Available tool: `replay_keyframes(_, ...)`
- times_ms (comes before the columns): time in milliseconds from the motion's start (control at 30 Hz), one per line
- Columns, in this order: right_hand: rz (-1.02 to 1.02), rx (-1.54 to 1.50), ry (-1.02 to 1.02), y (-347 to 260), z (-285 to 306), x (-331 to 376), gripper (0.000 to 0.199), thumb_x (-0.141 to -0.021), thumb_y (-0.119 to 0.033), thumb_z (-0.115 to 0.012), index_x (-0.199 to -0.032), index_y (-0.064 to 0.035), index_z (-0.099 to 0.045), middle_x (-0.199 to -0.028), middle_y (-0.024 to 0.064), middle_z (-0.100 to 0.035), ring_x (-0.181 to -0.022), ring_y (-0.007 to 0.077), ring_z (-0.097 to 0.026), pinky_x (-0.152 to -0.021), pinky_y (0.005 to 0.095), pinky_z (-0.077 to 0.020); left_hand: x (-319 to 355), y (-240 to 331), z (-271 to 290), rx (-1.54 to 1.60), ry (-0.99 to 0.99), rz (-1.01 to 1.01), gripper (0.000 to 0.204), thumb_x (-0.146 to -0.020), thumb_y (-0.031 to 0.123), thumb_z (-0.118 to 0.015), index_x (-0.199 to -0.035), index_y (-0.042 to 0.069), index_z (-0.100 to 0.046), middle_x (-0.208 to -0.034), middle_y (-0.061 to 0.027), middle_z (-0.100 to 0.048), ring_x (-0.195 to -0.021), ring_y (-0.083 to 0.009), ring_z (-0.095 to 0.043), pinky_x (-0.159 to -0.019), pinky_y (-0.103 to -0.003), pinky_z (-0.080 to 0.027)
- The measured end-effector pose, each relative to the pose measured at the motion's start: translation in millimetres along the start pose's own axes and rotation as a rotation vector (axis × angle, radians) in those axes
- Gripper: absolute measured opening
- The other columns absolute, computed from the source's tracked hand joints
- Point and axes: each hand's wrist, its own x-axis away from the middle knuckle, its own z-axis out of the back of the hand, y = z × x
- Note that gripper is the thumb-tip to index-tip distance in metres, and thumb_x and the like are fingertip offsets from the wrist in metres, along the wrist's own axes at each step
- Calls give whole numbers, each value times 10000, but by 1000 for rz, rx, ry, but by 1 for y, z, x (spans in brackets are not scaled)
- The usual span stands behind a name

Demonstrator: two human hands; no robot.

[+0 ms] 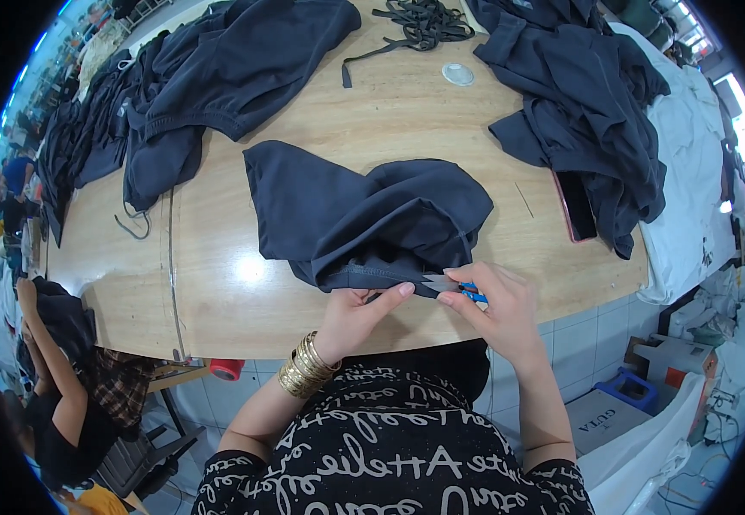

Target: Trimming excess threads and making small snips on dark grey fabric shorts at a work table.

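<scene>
A dark navy garment (321, 202) lies bunched on the wooden table in front of me, its seamed edge turned toward me. My left hand (357, 316) pinches that edge, thumb on top; gold bangles circle the wrist. In my right hand (503, 309) is a pair of blue-handled thread snips (467, 290), gripped between thumb and fingers. Their metal blades point left and lie against the garment's edge, close to my left thumb. Whether a thread is between the blades is too small to tell.
More dark garments are heaped at the far left (244, 64) and right (591, 94). A tangle of dark cord (424, 26) and a pale round disc (457, 74) lie at the back. A phone (575, 206) sits partly under the right heap. Another person (63, 386) works at the left.
</scene>
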Motion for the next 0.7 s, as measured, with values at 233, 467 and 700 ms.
replay_keyframes(233,76,66,67,-5,-6,-5,230,-718,-234,-709,-821,-64,-593,-692,30,-597,-575,179,-565,-498,278,-429,0,-1,-2,29,-4,-37,218,-837,163,-640,-997,16,-645,-919,-9,-634,-847,-64,-535,-774,-235,-429)
replay_keyframes(467,92,78,67,-7,-8,-7,216,-730,-238,-697,-791,-67,-580,-669,19,-576,-580,176,-562,-494,275,-426,-1,-6,-1,37,5,-62,228,-841,164,-636,-1004,5,-640,-923,-18,-639,-852,-66,-543,-781,-231,-431)
replay_keyframes(700,61,44,73,-11,-9,-8,207,-738,-231,-691,-783,-66,-575,-659,19,-571,-562,174,-555,-483,278,-419,-1,-6,-1,40,6,-58,228,-841,160,-634,-1010,7,-639,-929,-18,-640,-853,-65,-539,-781,-231,-430)
